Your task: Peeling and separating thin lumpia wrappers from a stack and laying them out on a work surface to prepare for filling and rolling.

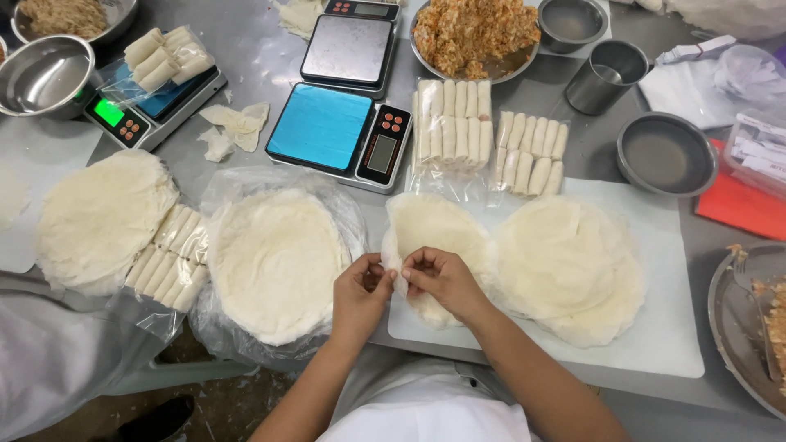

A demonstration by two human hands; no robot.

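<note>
Hands, left hand (360, 288) and right hand (440, 277), pinch thin wrapper (434, 225) (clear roll packs (450, 123) behind).

Left hand (360, 290) and right hand (438, 278) pinch edge of thin wrapper (434, 225); wrapper stack (569, 266) just beside; white board (663, 327) beneath.

Behind the blue-topped scale (320, 125) sits a bowl of orange filling (475, 34); right of it lie rolled spring rolls (452, 123), then a steel cup (606, 75).

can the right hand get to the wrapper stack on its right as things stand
Probably yes: the right hand is pinching a wrapper with the left hand, but the wrapper stack lies right beside it on the white board, nothing between.
</note>
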